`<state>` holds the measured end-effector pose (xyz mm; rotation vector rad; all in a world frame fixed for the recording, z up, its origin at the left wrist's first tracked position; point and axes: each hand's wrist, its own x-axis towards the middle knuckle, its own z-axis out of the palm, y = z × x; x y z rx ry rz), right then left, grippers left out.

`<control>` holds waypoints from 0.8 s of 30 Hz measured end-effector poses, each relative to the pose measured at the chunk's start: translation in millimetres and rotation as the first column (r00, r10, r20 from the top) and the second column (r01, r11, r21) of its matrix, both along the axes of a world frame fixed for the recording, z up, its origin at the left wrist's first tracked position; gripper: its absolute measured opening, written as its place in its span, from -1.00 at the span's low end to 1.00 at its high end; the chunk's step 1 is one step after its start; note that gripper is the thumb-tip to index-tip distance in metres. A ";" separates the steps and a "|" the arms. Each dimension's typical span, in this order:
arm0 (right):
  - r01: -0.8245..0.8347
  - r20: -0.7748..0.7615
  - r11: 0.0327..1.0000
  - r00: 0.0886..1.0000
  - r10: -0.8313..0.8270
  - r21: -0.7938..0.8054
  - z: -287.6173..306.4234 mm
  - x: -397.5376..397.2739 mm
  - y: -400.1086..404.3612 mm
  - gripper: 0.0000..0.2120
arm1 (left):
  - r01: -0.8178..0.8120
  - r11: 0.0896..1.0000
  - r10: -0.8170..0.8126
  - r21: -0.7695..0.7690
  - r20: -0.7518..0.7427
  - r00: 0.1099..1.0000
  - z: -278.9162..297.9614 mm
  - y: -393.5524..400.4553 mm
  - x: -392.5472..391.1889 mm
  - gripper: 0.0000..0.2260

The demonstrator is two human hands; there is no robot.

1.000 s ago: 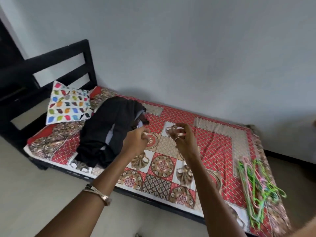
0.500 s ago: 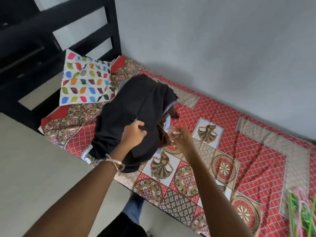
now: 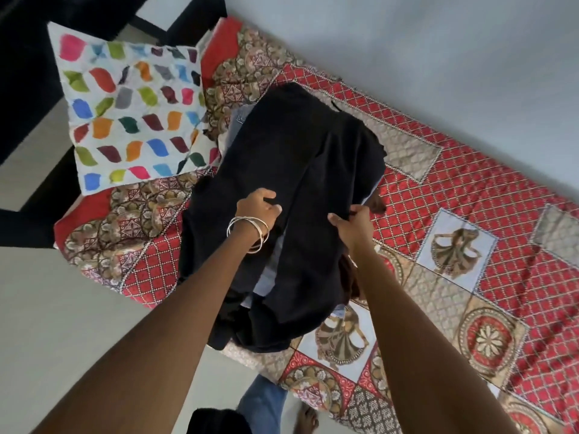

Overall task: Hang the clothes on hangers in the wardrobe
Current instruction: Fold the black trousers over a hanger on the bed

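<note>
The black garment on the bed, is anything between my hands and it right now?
No. Both hands are already on the black garment: the left hand grips a fold near its middle and the right hand pinches its right edge. It lies on top of the clothes pile, with nothing over it.

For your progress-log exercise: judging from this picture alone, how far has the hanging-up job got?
Barely begun. Done: nothing shows on a hanger. In hand: the left hand and right hand both grip the black garment atop the clothes pile on the bed. Left: lifting it, fitting a hanger, hanging everything; no wardrobe or hangers in view.
</note>
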<state>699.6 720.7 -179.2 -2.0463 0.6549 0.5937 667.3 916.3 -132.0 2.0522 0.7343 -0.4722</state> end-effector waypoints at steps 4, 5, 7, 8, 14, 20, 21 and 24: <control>0.100 -0.058 0.985 0.992 -0.109 -0.139 -27.8 24.9 20.2 -0.43 | -0.016 1.000 0.016 -0.015 0.014 1.000 -17.2 16.0 26.3 -0.73; 0.121 -0.051 0.984 0.990 -0.128 -0.127 -31.3 27.1 23.5 -0.55 | -0.027 0.999 0.027 -0.030 0.007 1.000 -21.3 18.8 30.4 -0.74; 0.194 -0.034 0.979 0.981 -0.192 0.058 -29.2 23.9 28.1 -0.76 | -0.085 0.994 0.086 -0.066 0.017 0.996 -28.9 23.1 35.7 -0.80; 0.241 -0.034 0.948 0.970 -0.239 0.208 -27.5 22.5 30.0 -0.79 | -0.117 0.989 0.119 -0.089 0.014 0.993 -31.6 24.0 41.9 -0.86; 0.071 0.093 0.668 0.974 -0.207 0.741 32.2 9.3 32.9 -0.72 | -0.259 0.901 0.270 -0.348 -0.017 0.963 -10.1 15.8 82.4 -0.72; -0.538 0.092 0.339 0.622 0.777 0.772 73.2 -29.4 43.8 -0.84 | -0.162 0.948 0.117 -0.273 -0.175 0.978 2.9 8.1 90.4 -0.07; -0.625 0.034 0.269 0.428 0.903 0.733 66.9 -34.3 45.0 -0.85 | -0.140 0.955 0.093 -0.260 -0.187 0.978 -2.4 8.4 84.8 -0.12; -0.860 -0.253 0.291 0.196 0.947 0.420 20.2 -32.1 23.6 -0.68 | -0.101 0.988 0.076 -0.117 -0.203 0.976 -12.5 11.6 63.3 -0.44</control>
